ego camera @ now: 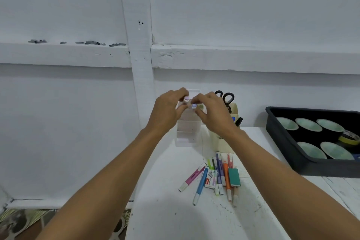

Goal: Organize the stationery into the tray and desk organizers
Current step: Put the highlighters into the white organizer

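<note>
I am pinching a pale purple-edged piece point(186, 99) in my left hand point(167, 111), just above the top of the clear drawer organizer point(188, 128), which is standing against the wall on the white tabletop point(175, 210). My right hand point(213, 115), hovering over the same organizer, is pinching a pale blue-edged piece point(194, 105). I cannot tell whether these are caps, erasers or two ends of one pen.

Just right of the organizer, the cream pen holder point(224, 142) is holding black scissors point(227, 97) upright. In front of the organizer and slightly right, a heap of highlighters point(200, 183), a staples box point(210, 179) and a teal block point(233, 177) are lying loose. Well to the organizer's right, the black tray point(282, 128) is holding green bowls point(308, 124) and a yellow tape roll point(349, 137).

As I am judging it, my fingertip grips are slight, so a piece could slip behind the organizer or off the tabletop's left edge. My wrists could also knock the light organizer or the scissors handles.
</note>
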The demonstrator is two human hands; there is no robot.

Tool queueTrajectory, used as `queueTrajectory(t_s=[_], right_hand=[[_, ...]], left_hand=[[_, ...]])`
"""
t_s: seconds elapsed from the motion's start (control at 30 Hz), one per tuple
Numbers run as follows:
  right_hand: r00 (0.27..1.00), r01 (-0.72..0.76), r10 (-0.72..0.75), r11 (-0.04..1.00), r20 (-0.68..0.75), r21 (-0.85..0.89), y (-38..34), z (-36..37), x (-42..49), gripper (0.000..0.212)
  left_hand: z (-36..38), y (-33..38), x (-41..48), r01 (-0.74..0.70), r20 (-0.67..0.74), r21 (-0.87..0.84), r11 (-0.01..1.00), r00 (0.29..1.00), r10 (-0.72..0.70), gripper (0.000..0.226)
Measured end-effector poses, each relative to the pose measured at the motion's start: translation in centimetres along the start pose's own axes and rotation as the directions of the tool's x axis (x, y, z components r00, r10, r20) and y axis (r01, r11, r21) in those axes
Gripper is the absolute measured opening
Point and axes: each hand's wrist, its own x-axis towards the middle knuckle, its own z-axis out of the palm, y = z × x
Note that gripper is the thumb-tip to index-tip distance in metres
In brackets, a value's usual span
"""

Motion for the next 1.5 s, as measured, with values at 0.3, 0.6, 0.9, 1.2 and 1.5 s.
queueTrajectory(t_s=[0.3, 0.6, 0.9, 1.2, 1.5], right_hand=[[0.999, -0.027, 0.023, 0.992, -0.03, -0.125, -0.1, 1.3, -0.2, 0.039], [0.997, 0.029, -0.043, 0.98, -0.069, -0.195, 1.1, 2.3, -1.3, 0.062], [0.99, -0.14, 0.142, 0.984, -0.004, 0.112, 0.5, 1.2, -2.8, 0.069], [0.995, -0.094, 0.099, 0.985, -0.024, 0.147, 0.9, 0.5, -6.5, 0.057], [0.832, -0.319, 0.367, 0.93, 0.417, -0.181, 5.7, 0.2, -16.0, 0.024]], left_hand=[[2.2, -2.3, -0.7, 0.048, 0.129, 0.267, 0.962, 0.988, -0.085, 0.022], [2.7, -1.8, -0.5, -0.039, 0.113, 0.436, 0.899, 0.994, -0.012, 0.027], [3.4, -1.7, -0.9, -0.012, 0.136, 0.467, 0.884, 0.989, -0.059, 0.046], [4.0, -1.7, -4.3, -0.029, 0.01, 0.437, 0.899, 1.0, 0.028, 0.057], [8.2, 1.5, -12.0, -0.046, 0.451, 0.135, 0.99, 0.892, -0.02, 0.033]])
